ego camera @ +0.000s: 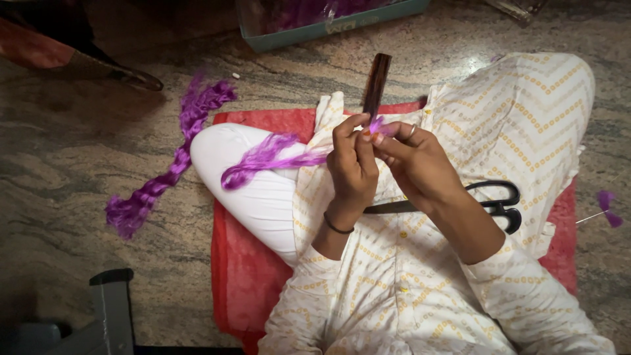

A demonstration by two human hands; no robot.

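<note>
A thin bundle of purple fibre (266, 158) trails left over my white-clad knee. My left hand (351, 164) pinches its end and also grips a dark brown comb (376, 84) that stands upright above the fingers. My right hand (411, 154), wearing a ring, meets the left and pinches the same purple tuft (376, 125) at the fingertips. Black scissors (496, 200) lie on my lap, just behind the right wrist.
I sit on a red mat (243, 276) on a speckled stone floor. A purple braid (174, 161) lies on the floor to the left. A teal box (322, 26) with purple fibre stands ahead. A small purple tuft (608, 207) lies far right; a grey object (108, 309) at bottom left.
</note>
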